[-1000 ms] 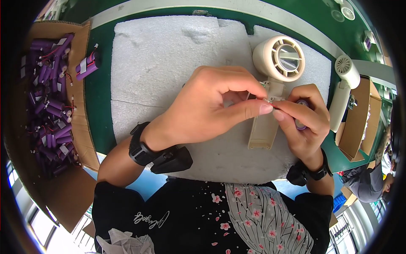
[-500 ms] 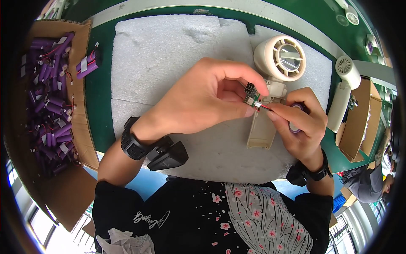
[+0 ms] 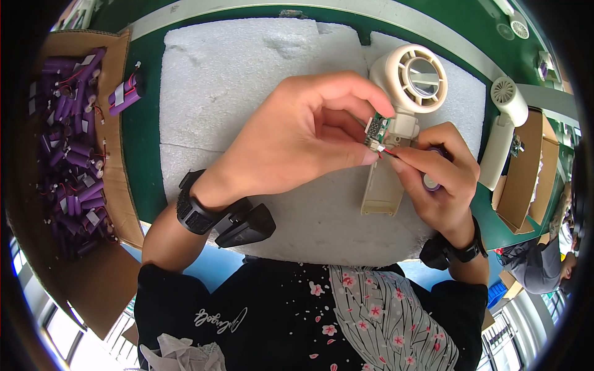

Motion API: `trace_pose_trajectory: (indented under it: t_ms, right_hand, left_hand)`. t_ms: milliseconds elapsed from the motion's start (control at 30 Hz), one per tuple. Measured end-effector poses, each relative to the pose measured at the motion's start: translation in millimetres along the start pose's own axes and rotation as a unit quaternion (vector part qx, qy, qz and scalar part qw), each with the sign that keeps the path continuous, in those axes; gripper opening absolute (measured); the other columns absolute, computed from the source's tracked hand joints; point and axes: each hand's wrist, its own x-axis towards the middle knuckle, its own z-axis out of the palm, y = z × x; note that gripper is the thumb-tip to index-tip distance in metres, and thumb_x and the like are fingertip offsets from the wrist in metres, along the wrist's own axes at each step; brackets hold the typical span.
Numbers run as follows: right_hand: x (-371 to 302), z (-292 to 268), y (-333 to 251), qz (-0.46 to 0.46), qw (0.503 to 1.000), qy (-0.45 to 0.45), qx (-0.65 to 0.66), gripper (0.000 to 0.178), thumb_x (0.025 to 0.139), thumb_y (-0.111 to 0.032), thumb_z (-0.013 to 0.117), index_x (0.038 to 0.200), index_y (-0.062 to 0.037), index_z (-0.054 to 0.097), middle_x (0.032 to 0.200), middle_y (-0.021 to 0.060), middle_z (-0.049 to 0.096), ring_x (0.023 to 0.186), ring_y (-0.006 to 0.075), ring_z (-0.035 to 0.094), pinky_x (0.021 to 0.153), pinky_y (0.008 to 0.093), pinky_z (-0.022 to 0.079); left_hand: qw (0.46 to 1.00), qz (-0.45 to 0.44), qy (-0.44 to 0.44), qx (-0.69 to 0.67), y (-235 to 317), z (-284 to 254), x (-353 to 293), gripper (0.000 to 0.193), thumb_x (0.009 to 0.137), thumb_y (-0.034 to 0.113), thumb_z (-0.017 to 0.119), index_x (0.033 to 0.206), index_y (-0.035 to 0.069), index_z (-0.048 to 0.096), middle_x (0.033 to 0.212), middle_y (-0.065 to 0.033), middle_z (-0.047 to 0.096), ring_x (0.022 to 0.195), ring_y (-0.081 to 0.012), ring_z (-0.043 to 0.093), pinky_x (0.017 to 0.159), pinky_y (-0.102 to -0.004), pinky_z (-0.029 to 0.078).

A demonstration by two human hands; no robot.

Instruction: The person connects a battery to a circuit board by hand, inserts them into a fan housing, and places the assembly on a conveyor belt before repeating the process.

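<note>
Between the thumb and fingers of my left hand (image 3: 303, 127) is a small green circuit board (image 3: 377, 128). A white connector plug (image 3: 381, 148) with red and black wires sits at the board's lower edge; whether it is fully seated I cannot tell. My right hand (image 3: 442, 179) pinches those wires near the plug. A purple battery cell (image 3: 432, 180) is curled in the same hand, mostly hidden by the fingers. Under both hands lies a cream handheld fan (image 3: 408, 80), its round head at the far end and its handle (image 3: 380, 191) an open shell.
The fan rests on a white foam slab (image 3: 247, 62) on a green table (image 3: 148, 154). At left stands a cardboard box (image 3: 120, 185) of purple batteries, a battery pack (image 3: 125, 96) beside it. Another fan (image 3: 508, 105) and a smaller box (image 3: 526, 179) are at right, with a person (image 3: 541, 266) beyond.
My left hand has turned the circuit board more upright and shifted it slightly right. The right hand keeps its pinch on the wires at the plug.
</note>
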Motion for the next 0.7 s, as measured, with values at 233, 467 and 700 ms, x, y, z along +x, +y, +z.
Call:
trace_pose_trajectory:
  t_ms: [233,467,700]
  right_hand:
    - [-0.3,-0.7,1.7,-0.005,1.000,-0.009,0.007,0.022,0.071,0.003,0.076,0.092,-0.0017,0.072,0.084,0.0067,0.052,0.062,0.0129,0.048,0.052,0.0233,0.036]
    - [5.2,-0.8,1.8,-0.018,1.000,0.001,0.000,0.024,0.065,0.003,0.079,0.086,-0.0036,0.071,0.078,0.0056,0.053,0.056,0.0139,0.051,0.047,0.0254,0.039]
    - [5.3,-1.1,2.6,-0.020,1.000,0.002,0.008,0.022,0.065,0.003,0.080,0.084,-0.0030,0.070,0.077,0.0055,0.052,0.055,0.0142,0.051,0.046,0.0256,0.038]
  left_hand:
    - [0.999,0.049,-0.002,-0.014,-6.6,1.3,0.1,0.028,0.080,-0.011,0.064,0.105,0.001,0.061,0.098,-0.0057,0.065,0.092,-0.0123,0.065,0.083,-0.0252,0.054]
    - [0.998,0.069,0.007,0.006,-7.5,2.1,-0.3,0.025,0.080,-0.011,0.065,0.102,0.001,0.065,0.096,-0.0050,0.066,0.091,-0.0119,0.065,0.082,-0.0249,0.054]
    - [0.997,0.057,-0.002,0.043,-5.0,1.7,-0.9,0.031,0.076,-0.016,0.069,0.103,-0.001,0.066,0.105,-0.0092,0.065,0.096,-0.0158,0.066,0.086,-0.0278,0.056]
